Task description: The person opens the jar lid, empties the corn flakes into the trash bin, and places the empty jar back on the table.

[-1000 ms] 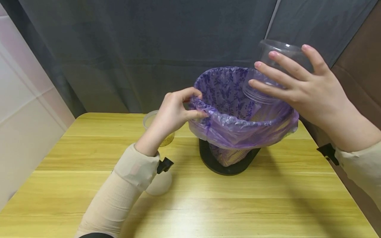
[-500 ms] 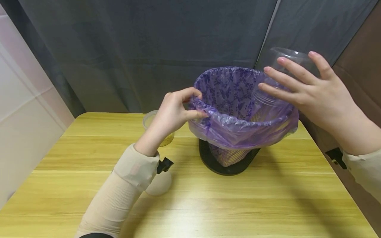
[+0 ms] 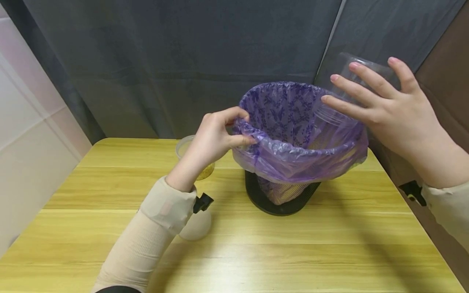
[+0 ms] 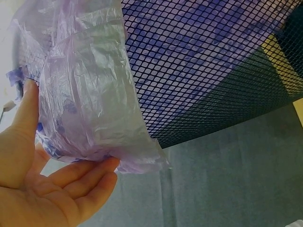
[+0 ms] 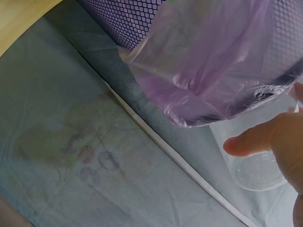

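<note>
While the left hand (image 3: 216,136) pinches the thin, purple patterned plastic bag (image 3: 293,160) over the rim of the black mesh bin (image 4: 222,109), I watch the right hand (image 3: 395,108), alone on the clear, round plastic cup (image 5: 253,171), grip it between spread fingers and thumb. Its long axis slants: base up and rightward, mouth down-left at the bin's opening. Dark grey fabric curtain (image 3: 176,61) behind.
</note>
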{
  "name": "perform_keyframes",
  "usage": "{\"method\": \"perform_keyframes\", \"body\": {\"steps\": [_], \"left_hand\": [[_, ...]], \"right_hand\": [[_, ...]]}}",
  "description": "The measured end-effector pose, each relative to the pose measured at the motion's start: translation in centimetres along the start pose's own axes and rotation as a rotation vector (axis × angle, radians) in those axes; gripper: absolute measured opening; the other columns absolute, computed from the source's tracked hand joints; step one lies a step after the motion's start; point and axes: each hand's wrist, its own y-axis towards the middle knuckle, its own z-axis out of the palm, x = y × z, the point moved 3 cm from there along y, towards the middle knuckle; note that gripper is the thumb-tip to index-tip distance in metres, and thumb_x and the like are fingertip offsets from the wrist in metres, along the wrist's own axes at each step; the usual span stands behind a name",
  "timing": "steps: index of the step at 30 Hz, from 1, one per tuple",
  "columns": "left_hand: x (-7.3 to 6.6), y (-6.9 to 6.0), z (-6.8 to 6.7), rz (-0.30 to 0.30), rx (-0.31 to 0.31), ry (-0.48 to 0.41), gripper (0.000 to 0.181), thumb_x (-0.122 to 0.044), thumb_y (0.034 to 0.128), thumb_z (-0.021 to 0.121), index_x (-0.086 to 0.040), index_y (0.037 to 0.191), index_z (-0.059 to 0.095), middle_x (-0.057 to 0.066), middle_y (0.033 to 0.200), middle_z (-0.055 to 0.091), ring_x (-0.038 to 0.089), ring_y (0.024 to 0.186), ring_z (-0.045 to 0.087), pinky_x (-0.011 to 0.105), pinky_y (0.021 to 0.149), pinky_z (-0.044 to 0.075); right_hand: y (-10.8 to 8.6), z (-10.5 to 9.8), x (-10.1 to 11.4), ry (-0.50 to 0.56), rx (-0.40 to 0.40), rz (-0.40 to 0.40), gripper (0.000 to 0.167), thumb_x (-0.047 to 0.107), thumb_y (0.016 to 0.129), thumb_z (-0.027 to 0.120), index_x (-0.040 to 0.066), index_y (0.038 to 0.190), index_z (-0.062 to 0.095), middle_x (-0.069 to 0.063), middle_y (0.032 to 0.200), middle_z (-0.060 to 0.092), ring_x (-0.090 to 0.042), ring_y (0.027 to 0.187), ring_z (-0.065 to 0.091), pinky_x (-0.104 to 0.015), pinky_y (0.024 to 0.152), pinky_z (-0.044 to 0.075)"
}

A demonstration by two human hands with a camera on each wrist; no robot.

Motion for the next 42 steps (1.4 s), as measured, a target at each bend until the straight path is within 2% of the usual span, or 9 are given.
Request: {"method": "perform_keyframes", "body": {"steps": [10, 16, 21, 27, 33, 38, 42], "left_hand": [[0.0, 0.0, 0.0, 0.003, -0.001, -0.001, 0.036, -0.02, 0.0716, 0.085, -0.011, 0.1, 0.064, 0.002, 0.077, 0.054, 0.015, 0.061, 0.034, 0.03, 0.056, 0.031], [0.0, 0.0, 0.0, 0.002, -0.004, -0.005, 0.037, -0.019, 0.0707, 0.086, -0.01, 0.1, 0.065, 0.001, 0.078, 0.055, 0.014, 0.061, 0.034, 0.03, 0.056, 0.031], [0.1, 0.0, 0.0, 0.0, -0.005, -0.001, 0.037, -0.019, 0.0708, 0.086, -0.01, 0.1, 0.065, 0.001, 0.08, 0.056, 0.014, 0.062, 0.035, 0.031, 0.056, 0.031], [0.1, 0.0, 0.0, 0.002, -0.007, 0.002, 0.037, -0.02, 0.0709, 0.086, -0.01, 0.099, 0.065, 0.002, 0.077, 0.054, 0.014, 0.062, 0.034, 0.031, 0.056, 0.03], [0.0, 0.0, 0.0, -0.004, -0.006, 0.003, 0.037, -0.02, 0.071, 0.086, -0.011, 0.1, 0.064, 0.001, 0.075, 0.052, 0.014, 0.062, 0.034, 0.031, 0.056, 0.03], [0.0, -0.1, 0.0, -0.009, -0.003, 0.001, 0.037, -0.02, 0.0711, 0.086, -0.011, 0.1, 0.065, 0.002, 0.08, 0.056, 0.015, 0.064, 0.036, 0.031, 0.058, 0.032], [0.0, -0.1, 0.0, -0.016, 0.0, -0.002, 0.038, -0.02, 0.071, 0.086, -0.01, 0.101, 0.065, 0.002, 0.086, 0.06, 0.017, 0.068, 0.04, 0.031, 0.061, 0.035]], "right_hand": [[0.3, 0.0, -0.1, -0.011, -0.112, 0.054, 0.084, -0.019, 0.074, 0.056, 0.034, 0.138, 0.047, 0.006, 0.146, 0.042, -0.016, 0.136, 0.031, -0.051, 0.106, 0.021], [0.0, -0.1, -0.3, 0.002, -0.164, 0.125, 0.08, -0.019, 0.075, 0.046, 0.035, 0.134, 0.051, 0.008, 0.144, 0.044, -0.015, 0.135, 0.033, -0.051, 0.106, 0.021], [-0.4, -0.3, -0.4, 0.011, -0.203, 0.22, 0.067, -0.014, 0.081, 0.044, 0.033, 0.128, 0.057, 0.008, 0.139, 0.05, -0.016, 0.133, 0.037, -0.052, 0.106, 0.02], [-1.1, -0.5, -0.8, 0.013, -0.18, 0.298, 0.062, -0.009, 0.078, 0.055, 0.028, 0.127, 0.057, 0.002, 0.138, 0.051, -0.021, 0.134, 0.036, -0.054, 0.105, 0.018], [-1.6, -0.7, -1.1, 0.006, -0.224, 0.389, 0.066, -0.008, 0.07, 0.061, 0.028, 0.124, 0.059, 0.001, 0.135, 0.053, -0.023, 0.131, 0.039, -0.053, 0.103, 0.02], [-2.1, -1.0, -1.5, 0.058, -0.21, 0.455, 0.071, -0.006, 0.066, 0.066, 0.027, 0.128, 0.057, 0.0, 0.138, 0.051, -0.025, 0.133, 0.036, -0.051, 0.106, 0.017], [-2.6, -0.9, -1.6, 0.065, -0.26, 0.494, 0.069, -0.003, 0.066, 0.068, 0.025, 0.128, 0.056, -0.004, 0.135, 0.054, -0.03, 0.13, 0.039, -0.053, 0.105, 0.02]]}}
